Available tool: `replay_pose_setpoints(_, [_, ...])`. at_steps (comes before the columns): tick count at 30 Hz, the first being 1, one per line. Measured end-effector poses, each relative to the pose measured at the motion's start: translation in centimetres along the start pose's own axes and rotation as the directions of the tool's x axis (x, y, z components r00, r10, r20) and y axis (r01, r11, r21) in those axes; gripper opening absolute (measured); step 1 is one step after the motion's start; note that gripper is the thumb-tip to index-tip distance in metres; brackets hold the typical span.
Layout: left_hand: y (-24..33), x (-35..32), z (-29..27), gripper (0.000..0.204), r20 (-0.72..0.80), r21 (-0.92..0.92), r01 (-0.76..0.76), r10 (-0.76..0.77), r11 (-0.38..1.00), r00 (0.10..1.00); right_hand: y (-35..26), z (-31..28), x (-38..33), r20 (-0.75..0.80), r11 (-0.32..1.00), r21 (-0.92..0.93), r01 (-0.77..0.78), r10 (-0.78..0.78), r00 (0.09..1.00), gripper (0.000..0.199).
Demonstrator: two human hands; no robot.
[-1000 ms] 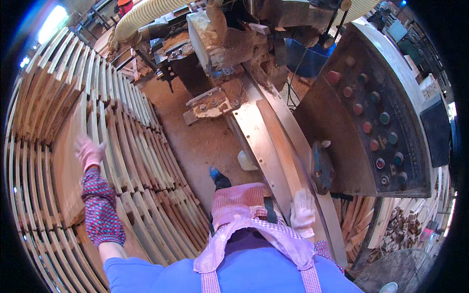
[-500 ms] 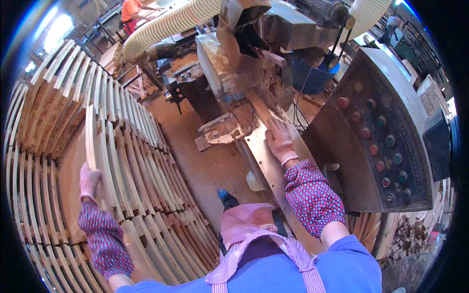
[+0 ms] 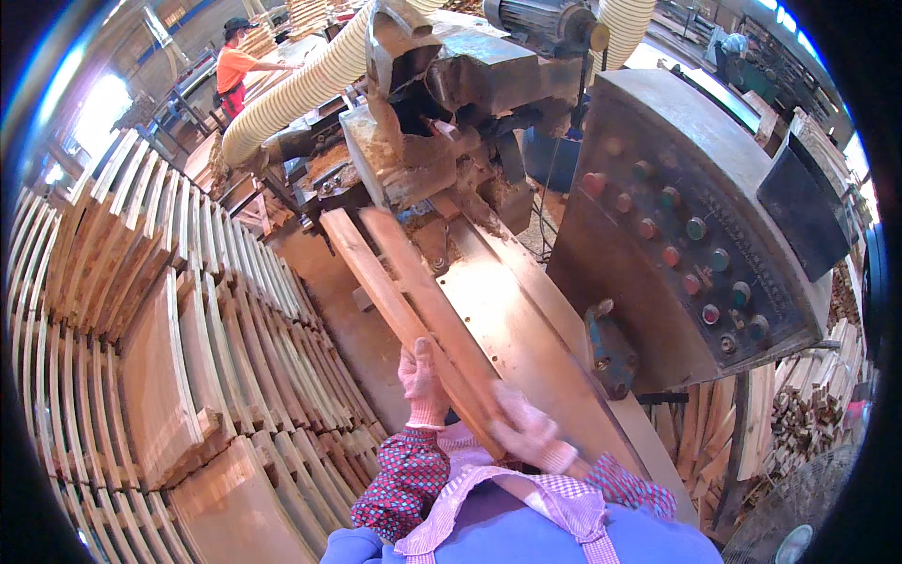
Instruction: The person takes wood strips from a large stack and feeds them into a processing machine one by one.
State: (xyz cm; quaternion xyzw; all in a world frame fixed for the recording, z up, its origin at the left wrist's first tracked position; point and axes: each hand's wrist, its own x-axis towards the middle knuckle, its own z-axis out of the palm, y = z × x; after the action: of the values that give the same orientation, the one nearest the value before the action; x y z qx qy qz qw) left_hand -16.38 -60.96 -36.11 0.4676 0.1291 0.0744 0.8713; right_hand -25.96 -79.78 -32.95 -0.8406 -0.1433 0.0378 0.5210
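Two long wooden boards slant side by side in front of my body, their far ends toward the machine. Around the left board [image 3: 376, 287] my left hand [image 3: 423, 383], in a pale pink glove, is closed with the thumb up. At the near end of the right board [image 3: 437, 301], my gloved right hand [image 3: 531, 430] is closed at its edge; the hand is blurred and its fingertips are partly hidden. Just beyond, the metal machine bed [image 3: 489, 301] leads up to a sawdust-covered machine head [image 3: 404, 150].
Stacked wooden boards [image 3: 150, 367] stand high on my left. A control panel [image 3: 686, 226] with coloured buttons rises on the right, above scrap wood [image 3: 808, 423]. A ribbed hose [image 3: 291, 94] arches over the machine. Far left, a person in orange [image 3: 235, 68] stands at a table.
My left hand has come from the stack to the middle with a board. My right hand has left the machine bed and drawn back toward my body, to the second board. The view has shifted.
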Motion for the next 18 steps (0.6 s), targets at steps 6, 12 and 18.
replay_pose_setpoints(6, [0.4,1.5,0.8,0.034,-0.068,-0.004,0.093,-0.093,0.996,0.993,7.3,-3.1,-4.9,-0.125,0.692,-0.717,-0.087,-0.004,0.992,0.057])
replay_pose_setpoints(12, [1.6,2.2,-1.6,0.032,-0.098,0.131,0.131,-0.119,0.983,0.988,11.5,-2.8,16.6,-0.030,0.544,-0.838,0.031,-0.103,0.994,0.043])
replay_pose_setpoints(18, [2.7,3.7,-1.5,0.027,-0.276,-0.065,0.054,-0.070,0.996,0.959,14.1,-1.2,29.3,-0.131,0.635,-0.744,0.210,-0.447,0.885,0.039])
